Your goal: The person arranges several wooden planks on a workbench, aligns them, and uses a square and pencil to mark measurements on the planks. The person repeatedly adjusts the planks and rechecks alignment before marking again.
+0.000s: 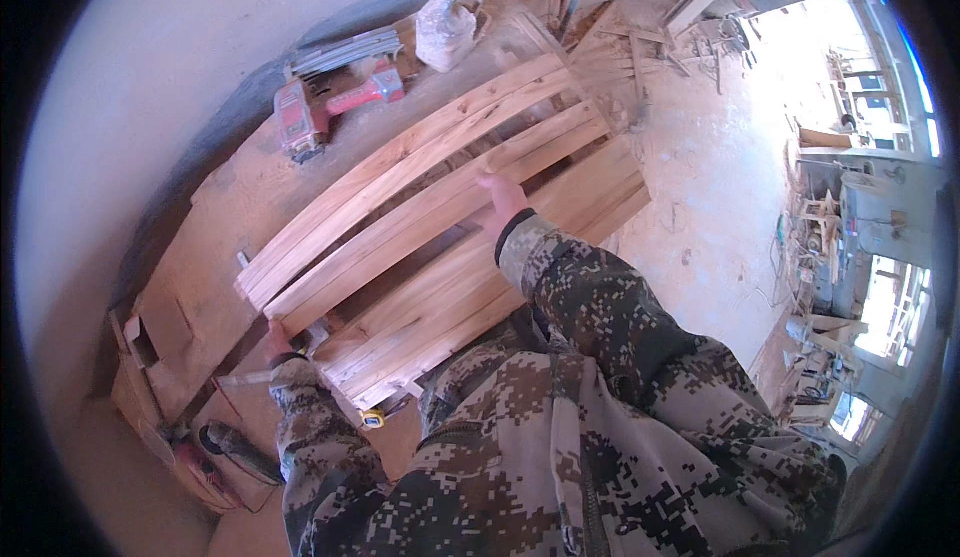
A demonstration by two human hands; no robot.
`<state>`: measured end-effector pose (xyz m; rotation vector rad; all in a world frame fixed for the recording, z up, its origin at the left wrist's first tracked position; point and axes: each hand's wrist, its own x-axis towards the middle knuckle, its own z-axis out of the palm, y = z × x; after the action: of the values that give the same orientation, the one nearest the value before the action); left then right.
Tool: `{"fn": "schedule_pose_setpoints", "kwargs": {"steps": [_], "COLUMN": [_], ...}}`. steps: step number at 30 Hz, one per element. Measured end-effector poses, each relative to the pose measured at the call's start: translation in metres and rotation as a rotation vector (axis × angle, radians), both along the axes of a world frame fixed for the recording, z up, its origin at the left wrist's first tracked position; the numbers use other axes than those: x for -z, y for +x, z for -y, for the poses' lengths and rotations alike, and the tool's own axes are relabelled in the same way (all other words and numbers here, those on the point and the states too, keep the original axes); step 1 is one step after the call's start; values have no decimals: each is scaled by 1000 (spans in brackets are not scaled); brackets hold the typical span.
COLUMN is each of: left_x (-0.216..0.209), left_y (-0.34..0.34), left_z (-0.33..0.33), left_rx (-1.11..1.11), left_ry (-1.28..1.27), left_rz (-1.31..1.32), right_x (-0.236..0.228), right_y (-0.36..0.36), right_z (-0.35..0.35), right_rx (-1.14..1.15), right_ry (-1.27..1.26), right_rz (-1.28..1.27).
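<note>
Several long, pale wooden boards lie side by side on a workbench, with dark gaps between some of them. My right hand (pixel 505 202) grips the near edge of the middle wooden board (pixel 400 232), its thumb over the top face and its other fingers mostly hidden. At that board's left end, my left hand (pixel 278 344) is closed around the end; its fingers only partly show. Beyond it are the far boards (pixel 390 162), pressed close together. Nearer my body sits a wider group of boards (pixel 440 297), touched by neither hand.
A red nail gun (pixel 300 122) lies behind the boards, beside metallic strips (pixel 345 54) and a whitish bag (pixel 445 29). A yellow tape measure (pixel 373 418) is below the boards' near end. Wood scraps (pixel 640 52) are piled at the back. Dark shoe-like objects (pixel 240 449) sit lower left.
</note>
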<state>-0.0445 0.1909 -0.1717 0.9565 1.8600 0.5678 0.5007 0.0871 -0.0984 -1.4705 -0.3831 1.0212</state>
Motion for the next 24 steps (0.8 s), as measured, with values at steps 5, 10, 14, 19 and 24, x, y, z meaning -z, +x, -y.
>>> {"fn": "schedule_pose_setpoints", "kwargs": {"steps": [5,10,14,19,24], "left_x": [7,-11,-44,-80,-99], "left_y": [17,50,56,43,35], "left_z": [0,11,17,45,70], "left_rx": [59,-239,18,-443,-720], "left_ry": [-37,-18,-101,75,496], "left_rz": [-237,12,-313,730,819], "right_x": [7,-52,-79,-74,-89], "right_y": [1,-10,-7,8,12], "right_z": [-33,-46,-31,11,35], "right_rx": [251,371,352,203,75], "right_ry": [-279,-400,-311,121,462], "right_rz": [-168,-398,-453,-885,-1095]}}
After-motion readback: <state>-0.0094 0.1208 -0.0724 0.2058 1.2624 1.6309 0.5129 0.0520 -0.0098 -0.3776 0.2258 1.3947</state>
